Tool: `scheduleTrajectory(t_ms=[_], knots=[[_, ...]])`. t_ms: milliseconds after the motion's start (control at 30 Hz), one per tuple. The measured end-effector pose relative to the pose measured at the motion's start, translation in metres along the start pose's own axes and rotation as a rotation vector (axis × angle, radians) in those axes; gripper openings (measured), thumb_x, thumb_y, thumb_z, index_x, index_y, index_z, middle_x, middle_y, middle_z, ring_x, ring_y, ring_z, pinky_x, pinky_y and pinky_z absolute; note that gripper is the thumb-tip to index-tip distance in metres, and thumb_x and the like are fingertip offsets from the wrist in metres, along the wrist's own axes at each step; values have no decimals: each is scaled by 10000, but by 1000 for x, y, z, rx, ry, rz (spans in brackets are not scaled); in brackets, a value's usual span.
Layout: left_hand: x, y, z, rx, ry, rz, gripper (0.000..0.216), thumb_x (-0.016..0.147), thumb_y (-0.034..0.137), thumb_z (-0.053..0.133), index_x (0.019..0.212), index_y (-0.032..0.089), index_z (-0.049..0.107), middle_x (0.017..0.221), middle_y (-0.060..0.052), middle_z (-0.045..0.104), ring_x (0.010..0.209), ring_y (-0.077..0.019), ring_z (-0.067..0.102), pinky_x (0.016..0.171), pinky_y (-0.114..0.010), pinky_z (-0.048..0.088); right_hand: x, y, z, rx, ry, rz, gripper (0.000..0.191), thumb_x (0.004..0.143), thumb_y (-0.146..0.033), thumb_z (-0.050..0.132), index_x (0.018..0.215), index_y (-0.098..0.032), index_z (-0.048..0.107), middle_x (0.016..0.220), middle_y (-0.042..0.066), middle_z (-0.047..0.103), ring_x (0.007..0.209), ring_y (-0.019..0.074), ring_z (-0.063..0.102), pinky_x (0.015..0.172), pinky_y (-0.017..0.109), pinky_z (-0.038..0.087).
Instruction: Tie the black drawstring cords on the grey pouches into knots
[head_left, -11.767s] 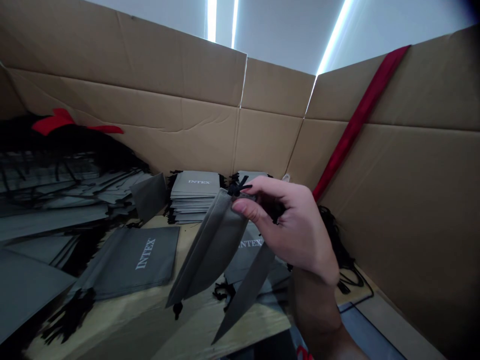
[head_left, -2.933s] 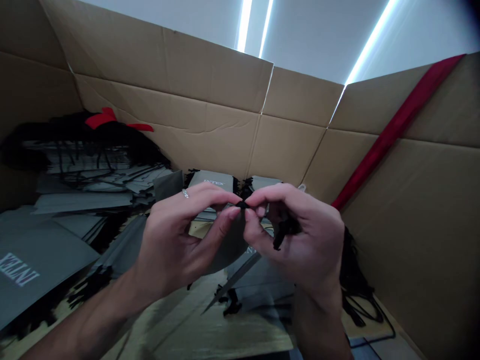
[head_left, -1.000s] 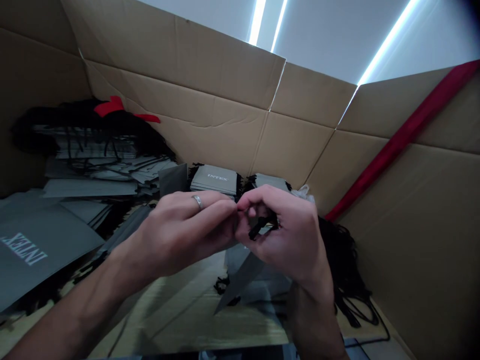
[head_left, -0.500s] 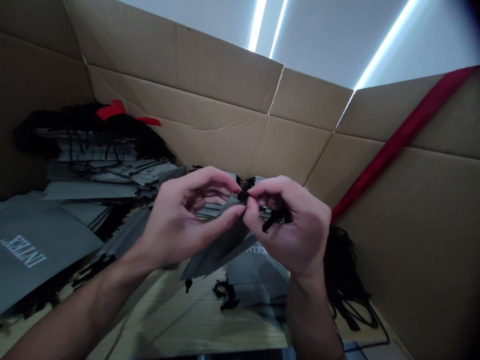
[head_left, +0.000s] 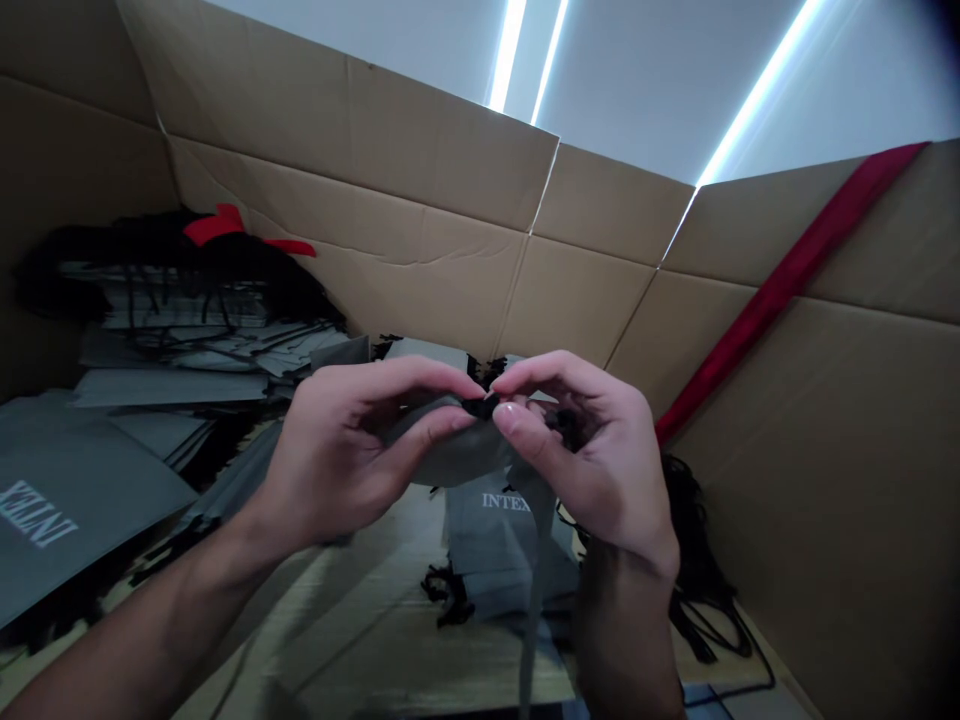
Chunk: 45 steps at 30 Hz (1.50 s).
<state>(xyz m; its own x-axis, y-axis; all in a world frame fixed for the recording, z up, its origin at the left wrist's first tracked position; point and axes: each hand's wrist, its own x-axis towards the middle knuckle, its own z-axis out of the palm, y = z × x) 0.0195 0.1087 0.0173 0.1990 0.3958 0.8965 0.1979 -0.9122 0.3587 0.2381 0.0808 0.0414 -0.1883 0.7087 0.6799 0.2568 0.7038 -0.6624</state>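
In the middle of the head view, my left hand [head_left: 334, 455] and my right hand [head_left: 600, 460] meet fingertip to fingertip. Between them hangs a grey fabric drawstring bag [head_left: 461, 458], its body blurred and partly covered by my fingers. My left thumb and forefinger pinch a black drawstring cord [head_left: 481, 406] at the bag's top edge. From the other side my right thumb and forefinger close on the same cord, and more black cord is bunched in the right palm. Below lies a stack of grey bags [head_left: 495, 545] printed INTEX.
Cardboard walls [head_left: 427, 240] enclose the work surface [head_left: 352, 620]. At the left are piled grey bags [head_left: 172, 385] with black cords and a red strip [head_left: 217, 226] on top, plus a printed bag [head_left: 82, 480]. Loose black cords [head_left: 697, 570] lie right; a dark red band [head_left: 787, 290] crosses the wall.
Both hands have stayed together while the held bag turned and its hanging part swung right. The fingers have shifted on the cord, uncovering more of the INTEX print below.
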Motion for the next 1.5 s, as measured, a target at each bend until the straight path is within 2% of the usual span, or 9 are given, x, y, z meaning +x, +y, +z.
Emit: scheduleTrajectory(t_ms=[133,300,500,667,900,1033,1267,1367,1500], knots=[[-1,3,0,50,-36,42,115,1020,178,830,1113,245,838,1010,8,862,821,-143,790,851,-236,648,0,0,1,15,1,13,117,931,-259,903,989,-221,809,773,-29,700,622,107,588,537,222,472],[-1,1,2,-73,-27,-5,191,960,221,911,1121,268,820,978,12,841,793,-145,764,711,-234,619,0,-1,4,5,45,-27,134,906,-250,941,915,-220,811,800,-13,759,615,109,592,524,227,467],[-5,-2,8,-78,16,22,190,881,142,896,1023,225,800,945,-21,822,807,-170,757,710,-298,612,-1,-1,6,-99,15,-100,63,1010,-247,842,956,-218,825,887,18,813,729,150,725,627,251,571],[-6,3,12,-32,47,-29,223,805,136,838,975,262,767,891,29,794,739,-157,718,658,-297,559,-3,1,11,-93,18,-144,100,1009,-140,805,957,-225,793,916,3,810,782,143,745,700,243,598],[3,5,-1,-108,-93,-145,140,832,116,809,898,238,786,792,24,765,666,-134,674,581,-214,535,-3,2,14,-139,34,-147,111,1010,-134,761,935,-215,771,871,3,783,728,142,717,696,255,594],[8,3,-9,-166,-208,-248,120,934,220,859,1053,215,841,914,-18,822,753,-160,752,650,-203,609,-2,0,11,-153,63,-116,85,1020,-181,779,945,-220,787,868,8,781,724,146,710,667,250,584],[7,-2,-11,42,-244,-82,107,1056,242,733,1110,222,823,933,6,830,767,-147,743,679,-215,568,-1,4,-3,-81,34,-25,52,993,-190,825,1006,-236,803,946,11,786,805,153,712,676,240,565],[7,-2,-11,70,-238,3,94,1060,224,711,1113,232,788,925,8,820,739,-148,733,688,-232,572,0,4,-7,-14,-15,0,157,944,-200,895,1068,-249,813,1008,2,799,830,143,722,700,224,582],[6,-1,-9,96,-223,65,104,1060,218,701,1139,263,751,974,4,830,769,-167,756,692,-265,573,1,2,-6,-18,-43,48,144,924,-194,914,1033,-229,826,880,-15,788,712,122,694,612,206,546]])
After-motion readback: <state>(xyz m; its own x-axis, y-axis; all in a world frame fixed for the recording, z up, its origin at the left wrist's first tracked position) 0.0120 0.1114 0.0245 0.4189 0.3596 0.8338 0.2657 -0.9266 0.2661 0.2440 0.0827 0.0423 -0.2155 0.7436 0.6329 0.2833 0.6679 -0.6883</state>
